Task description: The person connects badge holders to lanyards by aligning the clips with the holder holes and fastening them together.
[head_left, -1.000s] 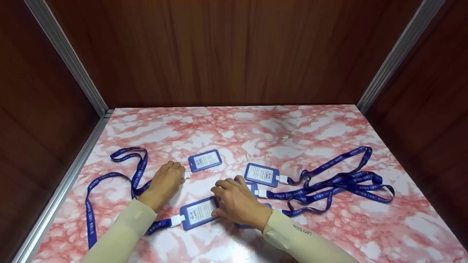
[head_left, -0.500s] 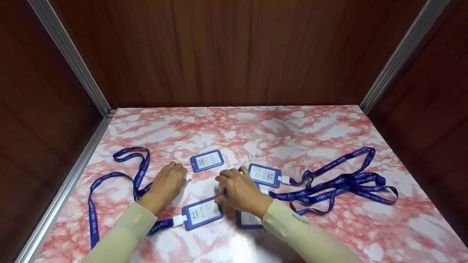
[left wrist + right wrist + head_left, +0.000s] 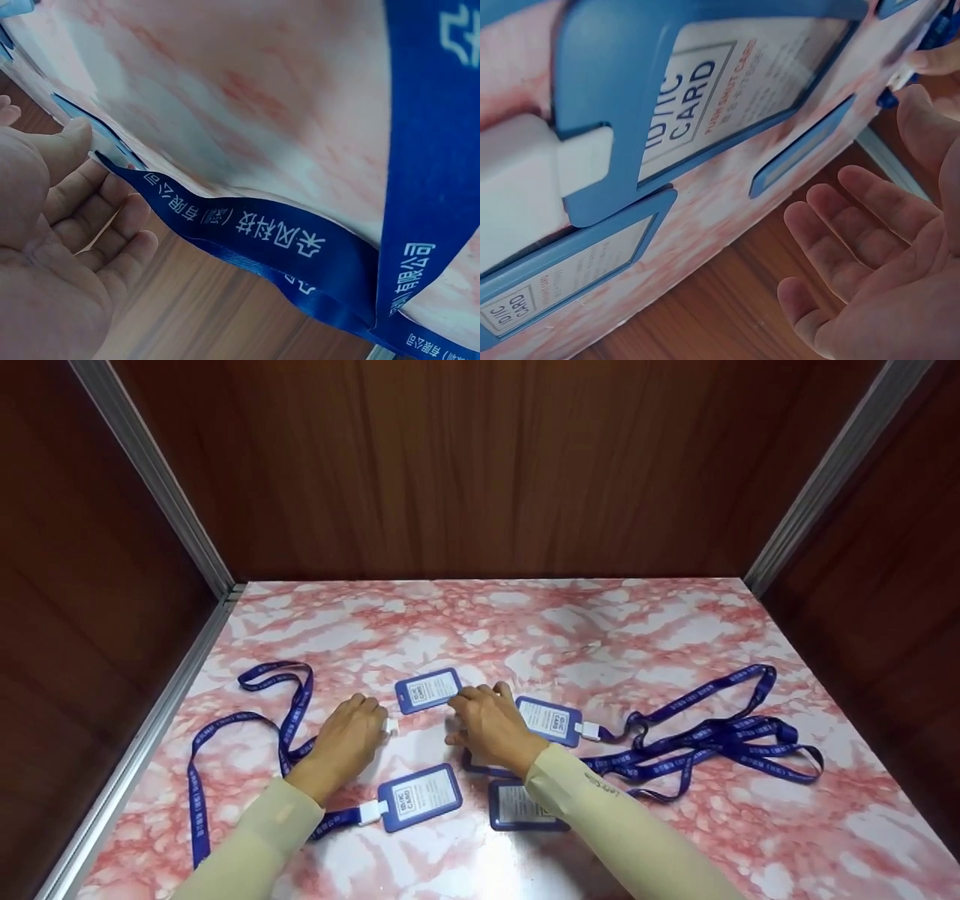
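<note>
My left hand pinches the white clip at the end of a blue lanyard, between thumb and fingers. Just right of it lies a loose blue ID card holder with no strap on it. My right hand hovers by that holder's right end, fingers relaxed. In the right wrist view the right hand's fingers spread apart and hold nothing. Beneath the right hand another card holder is mostly hidden.
A clipped card holder lies nearer the front, its lanyard running left. To the right are a card holder with a white clip, a lower card holder and tangled blue lanyards. Wooden walls enclose the marbled table.
My right hand has moved away from the front card holders toward the loose card holder, uncovering more of the lower right one. The left hand keeps its pinch on the clip.
</note>
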Tool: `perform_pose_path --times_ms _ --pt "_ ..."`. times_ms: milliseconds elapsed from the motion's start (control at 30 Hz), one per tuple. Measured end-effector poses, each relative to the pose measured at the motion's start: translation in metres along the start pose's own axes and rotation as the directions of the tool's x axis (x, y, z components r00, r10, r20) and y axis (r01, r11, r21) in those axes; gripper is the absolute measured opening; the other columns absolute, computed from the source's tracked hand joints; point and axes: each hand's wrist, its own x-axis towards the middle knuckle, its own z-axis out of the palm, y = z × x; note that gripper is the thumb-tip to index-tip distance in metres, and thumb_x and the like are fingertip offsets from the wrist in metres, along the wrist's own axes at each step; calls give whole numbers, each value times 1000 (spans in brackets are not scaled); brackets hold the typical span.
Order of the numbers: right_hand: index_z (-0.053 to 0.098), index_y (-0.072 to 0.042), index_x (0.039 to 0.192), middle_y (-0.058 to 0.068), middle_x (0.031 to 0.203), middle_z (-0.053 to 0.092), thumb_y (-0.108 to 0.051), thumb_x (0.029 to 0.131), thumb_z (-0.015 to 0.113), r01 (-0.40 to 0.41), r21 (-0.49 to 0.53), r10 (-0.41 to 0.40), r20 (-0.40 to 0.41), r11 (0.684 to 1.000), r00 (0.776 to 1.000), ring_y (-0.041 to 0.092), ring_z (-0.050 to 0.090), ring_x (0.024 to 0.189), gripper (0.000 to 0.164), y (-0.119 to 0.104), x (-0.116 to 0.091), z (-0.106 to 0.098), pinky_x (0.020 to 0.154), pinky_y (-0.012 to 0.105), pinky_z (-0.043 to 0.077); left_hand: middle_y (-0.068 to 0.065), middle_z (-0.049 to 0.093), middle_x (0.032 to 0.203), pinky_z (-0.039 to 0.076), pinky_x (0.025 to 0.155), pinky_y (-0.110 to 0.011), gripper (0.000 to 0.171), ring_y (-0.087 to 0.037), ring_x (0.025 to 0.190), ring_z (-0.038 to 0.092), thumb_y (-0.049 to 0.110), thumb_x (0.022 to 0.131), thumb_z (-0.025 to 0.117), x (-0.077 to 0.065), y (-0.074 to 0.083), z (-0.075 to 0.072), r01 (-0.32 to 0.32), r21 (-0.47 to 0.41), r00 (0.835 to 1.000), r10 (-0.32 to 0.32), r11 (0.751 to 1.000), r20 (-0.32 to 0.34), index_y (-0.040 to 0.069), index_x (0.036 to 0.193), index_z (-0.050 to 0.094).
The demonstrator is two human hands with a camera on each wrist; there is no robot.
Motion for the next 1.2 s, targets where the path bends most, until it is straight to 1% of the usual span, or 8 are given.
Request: perform_pose_path --times_ms 133,267,367,500,667,733,1000,1200 --pt "71 -11 119 2 114 70 -39 87 81 -23 -7 23 9 1000 1000 26 62 105 43 4 8 3 96 48 39 -13 61 89 50 88 -49 16 -34 91 56 3 82 80 0 0 1 -18 15 999 19 1000 -34 -1 87 64" --pt "70 -10 122 5 121 70 -36 88 80 -46 -10 46 2 999 999 29 62 108 44 8 15 5 95 48 39 -12 60 85 50 85 -47 19 -34 88 56 3 79 82 -1 -1 2 -33 34 997 35 999 -65 0 83 63" --pt "69 -9 124 8 126 68 -33 89 79 -61 -5 61 -1 998 998 31 62 110 43 9 20 7 94 48 39 -12 60 85 50 85 -47 19 -34 89 56 5 80 82 -1 -1 2 -26 30 998 28 999 -57 0 84 64" --pt "67 -10 127 9 128 67 -29 90 78 -79 -13 79 17 997 997 31 61 111 43 9 27 9 95 49 40 -12 60 86 50 87 -48 17 -34 90 56 5 82 80 -2 -2 2 -11 15 999 12 1000 -35 0 85 65" --pt "62 -12 137 8 141 61 -27 95 74 -127 -22 129 73 992 989 31 57 123 47 10 35 12 103 51 36 -12 60 87 50 87 -48 16 -34 90 56 4 82 80 -2 -2 1 -12 5 999 12 1000 -34 0 85 64" --pt "61 -12 139 8 144 59 -27 96 72 -138 -28 140 82 990 987 30 56 126 47 11 37 14 104 51 36 -13 59 87 50 87 -49 17 -34 90 56 4 82 80 -3 -3 1 -13 2 999 13 1000 -38 0 85 64" --pt "60 -12 139 7 146 58 -29 97 70 -157 -32 159 87 987 983 31 55 126 46 17 42 20 102 52 36 -13 60 87 50 88 -49 19 -35 91 56 6 83 81 -3 -3 0 -12 3 999 12 1000 -35 0 85 64" --pt "57 -14 142 6 151 54 -30 97 69 -164 -69 170 88 984 982 32 54 128 50 20 47 22 102 53 36 -13 60 88 49 89 -48 18 -35 92 56 6 83 80 -4 -4 0 -2 17 1000 2 1000 -24 0 86 64"
